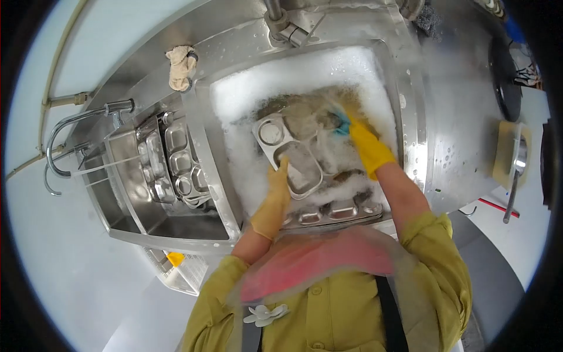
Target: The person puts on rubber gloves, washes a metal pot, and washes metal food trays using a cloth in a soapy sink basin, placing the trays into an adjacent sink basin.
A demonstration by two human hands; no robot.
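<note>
The left hand (278, 190), in a yellow glove, grips a metal compartment tray (300, 167) tilted in a foamy sink (406, 111). To its right, the gloved right hand (363, 141) holds a blue cloth (340, 125) in cloudy water. White foam (281, 76) banks along the far side; more trays (179, 155) stand in the left basin (193, 227).

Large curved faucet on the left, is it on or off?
On: the faucet has a water stream leaving its spout.
</note>
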